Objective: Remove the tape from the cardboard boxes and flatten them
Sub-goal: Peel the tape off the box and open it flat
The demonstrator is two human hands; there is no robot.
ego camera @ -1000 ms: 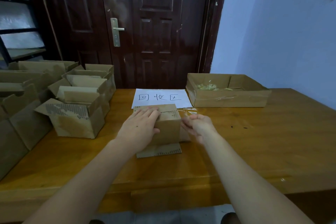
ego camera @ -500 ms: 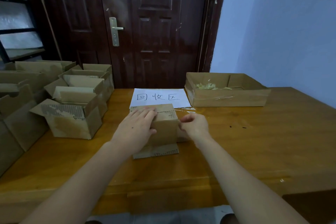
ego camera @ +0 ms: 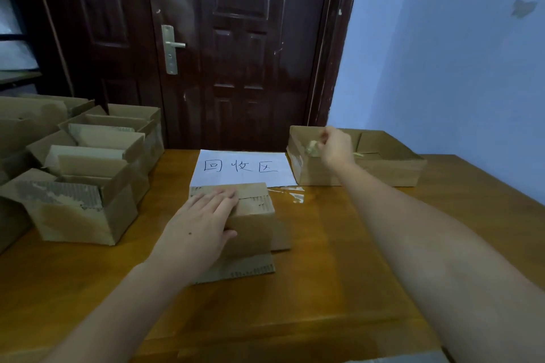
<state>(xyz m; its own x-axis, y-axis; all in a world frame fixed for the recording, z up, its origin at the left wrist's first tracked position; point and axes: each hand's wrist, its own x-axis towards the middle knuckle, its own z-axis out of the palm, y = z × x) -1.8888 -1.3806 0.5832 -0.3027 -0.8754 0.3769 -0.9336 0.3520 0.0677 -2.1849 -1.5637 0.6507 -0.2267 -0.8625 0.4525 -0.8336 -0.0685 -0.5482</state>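
**Cardboard box half stripped, tape wad about to be dropped**

The cardboard box [ego camera: 250, 215] sits on the wooden table [ego camera: 339, 259] just in front of the white paper sign [ego camera: 241, 166], its near flap splayed flat on the tabletop. The left hand [ego camera: 200, 227] rests on top of it, fingers straight and pressing, thumb against the near face. The right hand [ego camera: 334, 146] is well apart from it, over the near-left corner of the shallow cardboard tray [ego camera: 392, 165], fingers curled and pinching a small wad of tape [ego camera: 312, 148].

The likely snag is stickiness: the wad could cling to the fingertips and fall short, landing on the sign or table. A clear scrap of tape [ego camera: 296, 194] lies on the table just right of the box and could be missed. Whether any tape remains on the box's far seams is hard to tell under the hand; if so, flattening could tear the board. Pressing on one side only may also make the box skid toward the open boxes [ego camera: 88, 186] at left.
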